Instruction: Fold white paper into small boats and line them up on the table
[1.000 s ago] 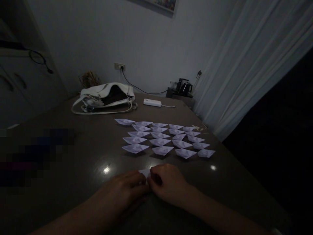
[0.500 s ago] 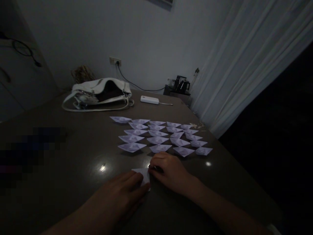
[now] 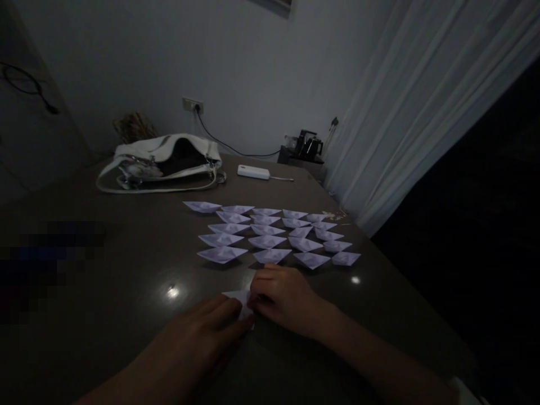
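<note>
Paper (image 3: 241,297) on table (image 3: 147,242), partly under left hand (image 3: 206,332); right hand (image 3: 284,292) at its edge; boats (image 3: 265,242) beyond both, bag (image 3: 156,149) farther left.

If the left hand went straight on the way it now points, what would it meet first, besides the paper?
Most likely the right hand, close ahead of the left hand, at the folded paper; depth is unclear in this dim view.

a home room, it seems: sheer curtain (image 3: 392,112), handbag (image 3: 147,148) on the table (image 3: 143,242), black kettle (image 3: 313,148) behind.
</note>
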The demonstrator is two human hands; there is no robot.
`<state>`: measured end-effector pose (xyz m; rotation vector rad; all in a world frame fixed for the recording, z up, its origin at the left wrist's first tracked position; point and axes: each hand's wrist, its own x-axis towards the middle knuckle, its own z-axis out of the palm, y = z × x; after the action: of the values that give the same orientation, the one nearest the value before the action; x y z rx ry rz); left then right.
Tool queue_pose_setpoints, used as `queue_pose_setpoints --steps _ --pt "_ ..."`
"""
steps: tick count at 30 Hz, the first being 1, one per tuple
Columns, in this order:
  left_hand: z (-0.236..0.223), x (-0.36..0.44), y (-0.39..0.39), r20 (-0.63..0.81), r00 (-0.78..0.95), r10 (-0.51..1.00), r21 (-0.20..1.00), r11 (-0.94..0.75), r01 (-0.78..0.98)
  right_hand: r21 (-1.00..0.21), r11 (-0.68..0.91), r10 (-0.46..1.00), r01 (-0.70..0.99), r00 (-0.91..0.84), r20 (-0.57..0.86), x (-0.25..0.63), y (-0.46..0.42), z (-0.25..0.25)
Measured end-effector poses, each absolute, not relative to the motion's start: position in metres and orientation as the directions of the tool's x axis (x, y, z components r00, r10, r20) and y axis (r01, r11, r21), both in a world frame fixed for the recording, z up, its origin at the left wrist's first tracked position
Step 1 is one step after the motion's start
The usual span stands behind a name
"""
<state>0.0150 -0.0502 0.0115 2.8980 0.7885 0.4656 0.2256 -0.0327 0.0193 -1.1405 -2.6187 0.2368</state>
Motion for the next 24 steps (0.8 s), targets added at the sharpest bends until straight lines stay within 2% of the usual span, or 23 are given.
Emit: queue_pose_setpoints --steps 5,9,14,17,20,24 --pt "0.011 0.015 -0.051 0.251 0.821 0.512 0.183 -0.858 0.479 -0.243 0.696 0.711 0.676 -0.697 0.095 0.224 -0.041 0.032" --pt "0.010 0.014 -0.051 0.247 0.820 0.517 0.198 -0.855 0.480 -0.344 0.701 0.689 0.625 -0.718 0.098 0.229 -0.038 0.030" --pt "0.017 0.009 -0.048 0.212 0.841 0.497 0.371 -0.837 0.401 -0.391 0.648 0.748 0.653 -0.641 0.169 0.238 -0.030 0.024" --pt "0.020 0.008 -0.047 0.218 0.824 0.522 0.439 -0.807 0.395 -0.407 0.654 0.730 0.638 -0.672 0.120 0.241 -0.028 0.026" --pt "0.018 0.008 -0.046 0.218 0.815 0.537 0.432 -0.802 0.413 -0.412 0.671 0.697 0.617 -0.713 0.068 0.242 -0.030 0.030" --pt "0.011 0.011 -0.046 0.191 0.822 0.537 0.382 -0.812 0.442 -0.367 0.680 0.700 0.635 -0.712 0.066 0.242 -0.031 0.031"
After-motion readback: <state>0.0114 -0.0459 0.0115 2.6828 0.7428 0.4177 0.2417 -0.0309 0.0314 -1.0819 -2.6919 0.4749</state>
